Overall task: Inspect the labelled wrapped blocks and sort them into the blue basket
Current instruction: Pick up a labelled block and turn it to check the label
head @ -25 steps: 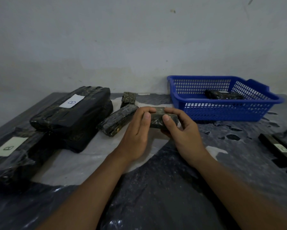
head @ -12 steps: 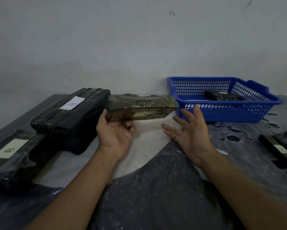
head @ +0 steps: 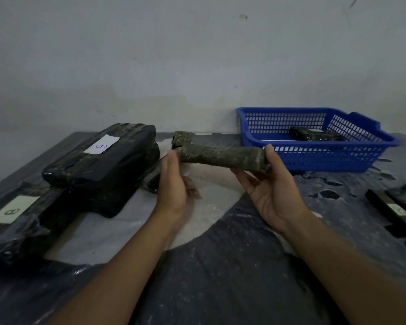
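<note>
Nearest the camera, both forearms reach out over the dark plastic-covered table (head: 220,277). Left hand (head: 173,184): back toward the camera, fingers curled round the left end of a long wrapped block (head: 223,156), though the fingertips are hidden behind the palm. Right hand (head: 271,191): palm up beneath the block's right end, fingers cupping it from below, thumb raised against the end face. Block held level above the table, just in front of the blue basket (head: 314,158) and not yet over its rim. No label shows on the face turned this way; cannot tell whether one sits on a hidden side. Judgement: inspection step in hand, block being turned to find its marking. Next move likely calls for rotating it until a label reads, then carrying it right and up over the near wall of the basket, where one wrapped block (head: 314,134) already lies. To the left, two large wrapped blocks with white "B" labels: the nearer (head: 12,228) at the table edge, the farther (head: 98,158) behind it. A small wrapped piece (head: 182,138) stands behind the held block. At far right, dark labelled blocks (head: 394,212) partly cut off by the frame. Plain pale wall (head: 197,55) beyond.
</note>
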The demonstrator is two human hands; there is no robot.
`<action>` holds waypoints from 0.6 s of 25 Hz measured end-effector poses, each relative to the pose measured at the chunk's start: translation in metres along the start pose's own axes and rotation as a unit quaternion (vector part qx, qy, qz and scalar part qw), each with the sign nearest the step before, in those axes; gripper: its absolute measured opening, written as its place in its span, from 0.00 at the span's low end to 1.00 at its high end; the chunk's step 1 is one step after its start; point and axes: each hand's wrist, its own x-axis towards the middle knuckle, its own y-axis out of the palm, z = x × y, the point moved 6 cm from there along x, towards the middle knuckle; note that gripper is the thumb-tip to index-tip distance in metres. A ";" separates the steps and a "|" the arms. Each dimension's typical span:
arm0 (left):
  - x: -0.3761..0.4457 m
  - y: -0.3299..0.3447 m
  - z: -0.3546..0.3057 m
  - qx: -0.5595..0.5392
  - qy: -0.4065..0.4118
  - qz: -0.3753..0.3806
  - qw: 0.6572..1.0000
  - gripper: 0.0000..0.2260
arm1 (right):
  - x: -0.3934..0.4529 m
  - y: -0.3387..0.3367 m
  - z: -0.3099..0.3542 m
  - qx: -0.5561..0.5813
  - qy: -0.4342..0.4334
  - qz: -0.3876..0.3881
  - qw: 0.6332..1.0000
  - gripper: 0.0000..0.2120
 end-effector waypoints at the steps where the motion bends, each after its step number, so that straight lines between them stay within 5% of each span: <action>1: -0.004 0.003 -0.003 0.058 0.045 0.016 0.997 0.19 | 0.001 0.000 0.001 -0.029 -0.025 -0.001 0.999 0.17; 4: -0.021 0.016 -0.015 0.162 0.138 0.091 0.973 0.17 | -0.001 0.001 0.002 -0.149 -0.088 -0.009 0.985 0.20; 8: -0.033 0.032 -0.006 0.184 0.114 0.239 0.947 0.25 | -0.001 -0.002 -0.004 -0.266 -0.096 0.001 0.959 0.25; 15: -0.017 0.024 -0.004 0.240 0.139 0.192 0.941 0.31 | 0.002 -0.003 -0.010 -0.181 -0.042 0.045 0.982 0.18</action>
